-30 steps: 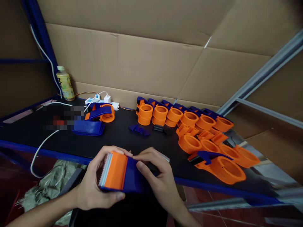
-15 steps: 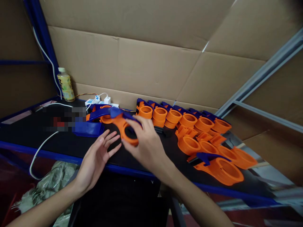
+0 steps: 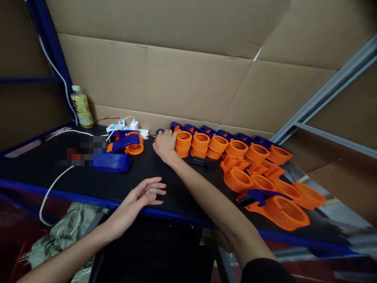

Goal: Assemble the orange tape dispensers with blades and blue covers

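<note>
My right hand [image 3: 165,145] is stretched out to the back of the black table [image 3: 88,182]. Its fingers are curled on an orange and blue tape dispenser [image 3: 160,131] at the left end of a row of several like dispensers [image 3: 218,143]. The hand hides most of that dispenser; only a blue tip shows. My left hand [image 3: 145,193] lies open on the table's front edge with fingers stretched and holds nothing.
Loose orange parts [image 3: 259,181] and another dispenser [image 3: 277,210] lie at the right. A dispenser [image 3: 129,142] and a stack of blue parts [image 3: 112,162] sit at the left. Behind are a power strip [image 3: 126,127], a bottle [image 3: 81,107] and a cardboard wall [image 3: 176,78].
My right hand has carried the assembled dispenser from the front of the table back to the left end of the row. My left hand let go, opened and came to rest on the table edge.
</note>
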{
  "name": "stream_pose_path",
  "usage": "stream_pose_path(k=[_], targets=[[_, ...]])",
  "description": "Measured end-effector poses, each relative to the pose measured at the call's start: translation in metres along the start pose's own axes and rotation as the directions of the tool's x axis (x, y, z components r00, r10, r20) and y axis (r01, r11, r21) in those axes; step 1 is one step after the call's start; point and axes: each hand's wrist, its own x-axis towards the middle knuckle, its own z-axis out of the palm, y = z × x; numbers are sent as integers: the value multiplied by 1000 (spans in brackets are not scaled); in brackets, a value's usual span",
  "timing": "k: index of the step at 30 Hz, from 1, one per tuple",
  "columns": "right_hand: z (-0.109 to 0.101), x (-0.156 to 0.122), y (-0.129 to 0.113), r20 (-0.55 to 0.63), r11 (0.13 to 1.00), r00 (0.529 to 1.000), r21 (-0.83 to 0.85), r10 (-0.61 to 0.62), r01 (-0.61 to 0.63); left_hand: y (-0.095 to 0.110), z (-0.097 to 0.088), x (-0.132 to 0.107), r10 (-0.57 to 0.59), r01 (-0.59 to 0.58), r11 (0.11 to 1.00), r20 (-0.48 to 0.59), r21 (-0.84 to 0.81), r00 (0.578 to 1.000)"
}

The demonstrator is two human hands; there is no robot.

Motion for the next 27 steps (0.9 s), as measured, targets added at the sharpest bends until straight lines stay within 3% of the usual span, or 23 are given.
stream_pose_path(k=[5,10,16,21,23,27], targets=[[10,-3,3,28,998,1000,-67,13,-11,1,-2,2,0,-1,1000,28,29,1000],[5,-7,4,27,997,999,-70,-22,24,1,-1,2,-7,6,999,35,42,999],[-25,-13,-5,-54,971,972,49,-230,233,0,-1,3,-2,1,1000,32,26,999],[-50,-27,-28,-157,881,886,127,-435,455,0,-2,3,-9,7,1000,56,30,998],[-52,-29,-37,-174,859,867,140,-467,492,1,-1,4,-6,3,999,65,42,998],[-45,-22,-46,-153,864,874,148,-461,482,3,-1,4,-3,-2,998,73,65,997]])
